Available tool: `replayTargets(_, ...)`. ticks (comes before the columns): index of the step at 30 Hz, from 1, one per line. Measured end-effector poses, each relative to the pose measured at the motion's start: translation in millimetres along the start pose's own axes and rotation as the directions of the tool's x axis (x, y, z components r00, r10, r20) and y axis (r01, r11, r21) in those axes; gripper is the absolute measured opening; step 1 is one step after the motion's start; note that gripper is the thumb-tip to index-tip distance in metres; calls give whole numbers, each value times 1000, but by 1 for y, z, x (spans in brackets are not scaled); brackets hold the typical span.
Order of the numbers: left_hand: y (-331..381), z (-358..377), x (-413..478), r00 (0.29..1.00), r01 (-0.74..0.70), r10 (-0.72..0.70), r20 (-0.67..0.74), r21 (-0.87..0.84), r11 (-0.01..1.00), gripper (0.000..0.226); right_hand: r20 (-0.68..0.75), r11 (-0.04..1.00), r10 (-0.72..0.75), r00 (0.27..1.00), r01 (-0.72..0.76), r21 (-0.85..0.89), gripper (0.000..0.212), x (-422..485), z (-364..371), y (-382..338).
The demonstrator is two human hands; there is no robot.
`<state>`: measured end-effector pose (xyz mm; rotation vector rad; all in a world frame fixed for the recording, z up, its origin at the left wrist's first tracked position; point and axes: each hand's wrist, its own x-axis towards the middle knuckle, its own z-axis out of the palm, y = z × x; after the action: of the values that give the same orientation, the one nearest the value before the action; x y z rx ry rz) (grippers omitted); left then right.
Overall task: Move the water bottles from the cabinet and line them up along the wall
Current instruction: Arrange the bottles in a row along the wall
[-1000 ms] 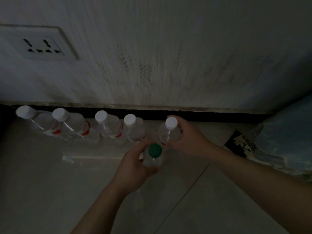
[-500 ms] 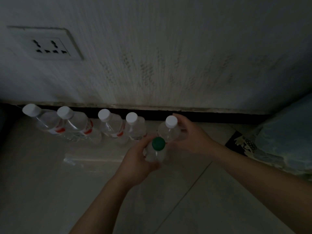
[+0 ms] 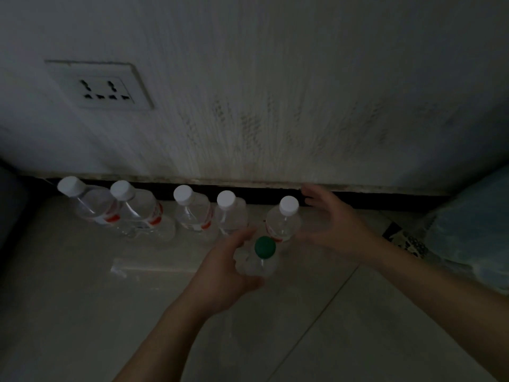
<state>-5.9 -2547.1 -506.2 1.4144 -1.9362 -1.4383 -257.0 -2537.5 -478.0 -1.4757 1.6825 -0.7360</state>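
Observation:
Several clear water bottles with white caps stand in a row on the floor along the wall [image 3: 275,106]; the leftmost bottle [image 3: 91,205] and its neighbours carry red labels. The rightmost white-capped bottle [image 3: 285,219] stands free at the row's right end. My right hand [image 3: 330,227] hovers just right of it, fingers spread, holding nothing. My left hand [image 3: 228,271] grips a clear bottle with a green cap [image 3: 260,257], upright, just in front of the rightmost white-capped bottle.
A wall socket [image 3: 103,88] sits above the row's left end. A dark skirting strip [image 3: 385,197] runs along the wall's foot. A bluish plastic-wrapped bundle [image 3: 473,230] lies at the right. Pale floor tiles [image 3: 82,312] spread in front.
My right hand has let go of the rightmost white-capped bottle and opened, drawing slightly right. My left hand still holds the green-capped bottle in about the same place.

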Motion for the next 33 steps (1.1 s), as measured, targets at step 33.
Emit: replayTargets(33,43,-250,2,967,-196,251,-38,517,833,63,187,866,-339,922,384,-320,72,69,80,-193)
